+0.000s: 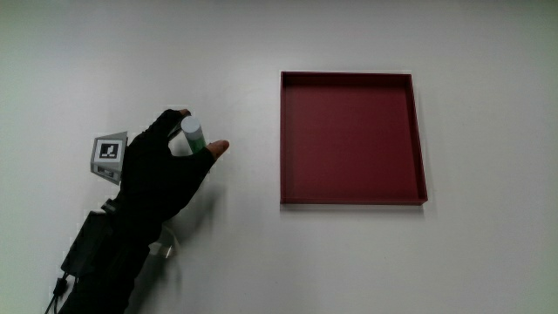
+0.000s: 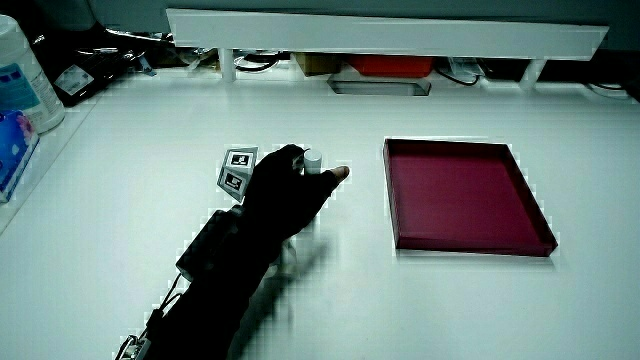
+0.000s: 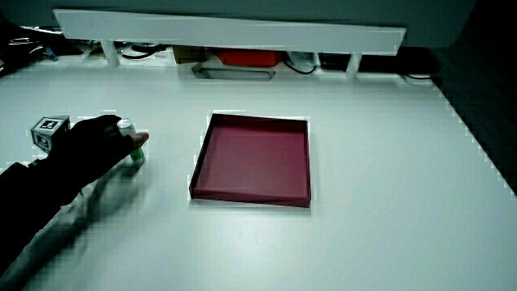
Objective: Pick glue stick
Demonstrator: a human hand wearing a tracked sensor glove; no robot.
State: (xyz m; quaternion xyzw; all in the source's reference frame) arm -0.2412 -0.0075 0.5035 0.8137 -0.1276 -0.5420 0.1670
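Nearest the person, the black-sleeved forearm (image 1: 105, 257) reaches up across the white table (image 1: 261, 262), and at its end the hand (image 1: 161, 170) has its fingers curled around the glue stick (image 1: 192, 135), with the patterned cube (image 1: 108, 155) standing out from the back of the glove. The stick's white cap shows between a fingertip and the thumb, and a strip of green body shows just below the cap; in a side view the stick (image 3: 131, 145) stands roughly upright with its lower end at or very near the table top, though whether it touches the surface cannot be told. The grasp looks closed, so the step in hand is judged to be securing the hold and raising the stick. To do this well, the person should keep thumb and fingers pressing on the body rather than on the cap, since a cap can slip off, and should raise the stick straight up so it stays upright and does not swing. The smooth round tube could roll in a loose pinch, so firm, even pressure suits it. Farther from the person, beside the hand and well apart from it, lies the shallow red tray (image 1: 418, 139), which holds nothing, and last of all the low partition (image 2: 400, 35).
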